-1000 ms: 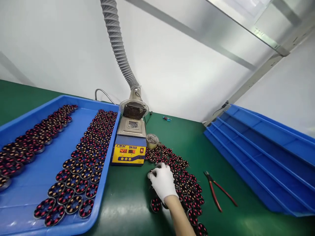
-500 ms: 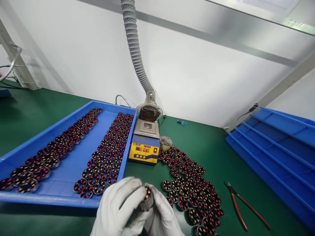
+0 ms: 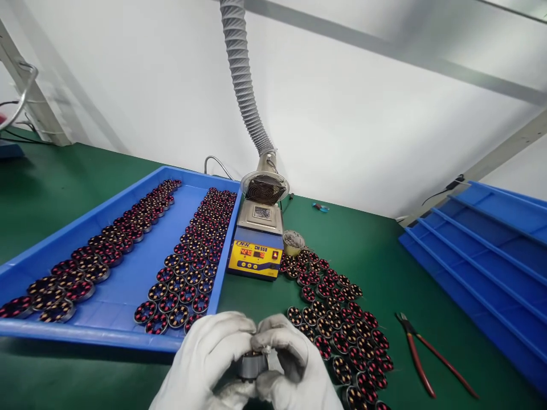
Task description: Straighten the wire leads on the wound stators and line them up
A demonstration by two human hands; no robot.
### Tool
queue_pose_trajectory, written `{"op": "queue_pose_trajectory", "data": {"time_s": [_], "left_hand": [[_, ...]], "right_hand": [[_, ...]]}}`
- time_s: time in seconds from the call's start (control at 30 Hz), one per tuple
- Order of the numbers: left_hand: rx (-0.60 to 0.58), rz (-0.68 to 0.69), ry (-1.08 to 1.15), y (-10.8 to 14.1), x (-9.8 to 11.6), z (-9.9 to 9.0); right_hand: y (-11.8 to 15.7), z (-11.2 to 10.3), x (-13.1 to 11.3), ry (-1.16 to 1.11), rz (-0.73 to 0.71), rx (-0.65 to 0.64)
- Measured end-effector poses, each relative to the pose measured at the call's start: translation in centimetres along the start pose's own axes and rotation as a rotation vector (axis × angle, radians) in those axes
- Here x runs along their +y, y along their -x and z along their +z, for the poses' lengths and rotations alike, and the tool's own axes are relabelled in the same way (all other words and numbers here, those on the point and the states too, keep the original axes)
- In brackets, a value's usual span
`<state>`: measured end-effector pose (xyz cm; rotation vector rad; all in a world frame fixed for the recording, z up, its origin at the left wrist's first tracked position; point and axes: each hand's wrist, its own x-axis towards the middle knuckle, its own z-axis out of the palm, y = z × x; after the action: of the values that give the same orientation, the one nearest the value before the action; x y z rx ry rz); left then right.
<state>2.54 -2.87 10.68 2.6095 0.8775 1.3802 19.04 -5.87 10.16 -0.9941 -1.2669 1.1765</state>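
Observation:
Both my hands wear white gloves and meet low in the middle of the view. Between them is a dark, ring-shaped motor stator [image 3: 252,365], its grey side wall facing me and its top mostly covered by fingers. My left hand [image 3: 213,359] wraps round it from the left. My right hand [image 3: 297,361] is curled, with thumb and index finger against its right side and top edge. Right of my hands, many similar stators [image 3: 341,341] with red and copper-coloured coils lie on the green table [image 3: 376,262].
Rows of stators fill two bands of a blue tray [image 3: 115,339] on the left. A yellow-fronted solder pot [image 3: 255,259] stands behind my hands, under a grey exhaust hose [image 3: 243,74]. A small cup [image 3: 293,244], red-handled cutters [image 3: 421,359] and stacked blue trays [image 3: 482,273] are farther right.
The held stator has tipped so that its side shows instead of its coils. My right fingers have come up over its top edge. The camera view has shifted slightly.

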Motion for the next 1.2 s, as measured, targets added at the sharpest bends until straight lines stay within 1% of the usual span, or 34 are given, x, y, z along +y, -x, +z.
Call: {"op": "queue_pose_trajectory", "data": {"time_s": [0.07,0.13,0.17,0.23,0.27,0.3,0.33,0.4,0.43,0.47,0.5,0.53,0.57,0.6,0.7,0.73,0.77,0.8,0.83,0.87,0.93,0.97,1.0,1.03,1.1,1.2], "left_hand": [[-0.002,0.054,-0.01,-0.1,0.0,-0.1],[-0.003,0.099,-0.071,0.2,0.1,-0.1],[-0.002,0.121,-0.11,0.4,0.1,-0.1],[-0.014,0.132,-0.16,1.0,0.1,-0.3],[-0.019,0.123,-0.156,1.2,0.1,-0.3],[-0.021,0.109,-0.139,1.5,0.1,-0.4],[-0.022,0.092,-0.113,1.7,0.0,-0.5],[-0.035,0.076,-0.076,2.0,-0.3,-0.5],[-0.043,0.079,-0.074,2.1,-0.4,-0.4],[-0.048,0.088,-0.087,2.2,-0.5,-0.3],[-0.044,0.1,-0.117,2.2,-0.5,-0.2],[-0.026,0.121,-0.161,2.3,-0.5,-0.2],[-0.009,0.147,-0.214,2.3,-0.5,-0.1],[0.003,0.172,-0.267,2.2,-0.5,-0.1],[0.012,0.207,-0.363,1.9,-0.2,-0.4],[0.016,0.202,-0.37,1.8,-0.1,-0.5],[0.02,0.19,-0.371,1.7,0.0,-0.7],[0.031,0.179,-0.373,1.6,0.0,-0.7],[0.034,0.165,-0.371,1.6,0.0,-0.8],[0.034,0.152,-0.362,1.5,0.0,-0.7],[0.051,0.118,-0.32,1.4,-0.1,-0.4],[0.056,0.099,-0.289,1.4,-0.1,-0.2],[0.061,0.071,-0.253,1.3,-0.1,0.0],[0.063,0.032,-0.22,1.2,-0.1,0.2],[0.046,-0.048,-0.15,1.0,-0.1,0.2],[-0.02,-0.091,-0.023,0.6,-0.3,-0.3]], "right_hand": [[-0.3,0.3,0.0,0.043,-0.08,0.007],[-0.7,0.7,0.3,-0.027,-0.149,0.066],[-0.8,0.8,0.4,-0.107,-0.157,0.124],[-0.9,0.8,0.4,-0.311,-0.135,0.28],[-0.8,0.6,0.3,-0.382,-0.117,0.352],[-0.7,0.4,0.2,-0.405,-0.092,0.393],[-0.6,0.2,0.1,-0.376,-0.063,0.375],[-0.5,0.0,-0.1,-0.213,0.001,0.215],[-0.5,0.1,0.0,-0.129,0.016,0.128],[-0.4,0.3,0.2,-0.072,0.008,0.068],[-0.4,0.7,0.4,-0.043,-0.031,0.053],[-0.4,1.2,0.6,-0.03,-0.09,0.092],[-0.5,1.6,0.8,-0.024,-0.15,0.177],[-0.5,2.1,0.9,-0.015,-0.204,0.297],[-0.4,2.5,0.7,0.13,-0.316,0.79],[-0.4,2.3,0.5,0.193,-0.341,0.913],[-0.3,2.1,0.3,0.228,-0.353,0.976],[-0.3,1.8,0.1,0.218,-0.33,0.968],[-0.3,1.6,0.0,0.151,-0.26,0.879],[-0.2,1.6,-0.1,0.043,-0.149,0.734],[-0.3,1.8,0.1,-0.209,0.117,0.415],[-0.3,2.1,0.2,-0.324,0.239,0.291],[-0.4,2.5,0.4,-0.424,0.329,0.212],[-0.4,2.9,0.5,-0.507,0.382,0.175],[-0.5,3.4,0.8,-0.645,0.43,0.146],[-0.3,3.4,0.9,-0.749,0.466,0.111]]}}
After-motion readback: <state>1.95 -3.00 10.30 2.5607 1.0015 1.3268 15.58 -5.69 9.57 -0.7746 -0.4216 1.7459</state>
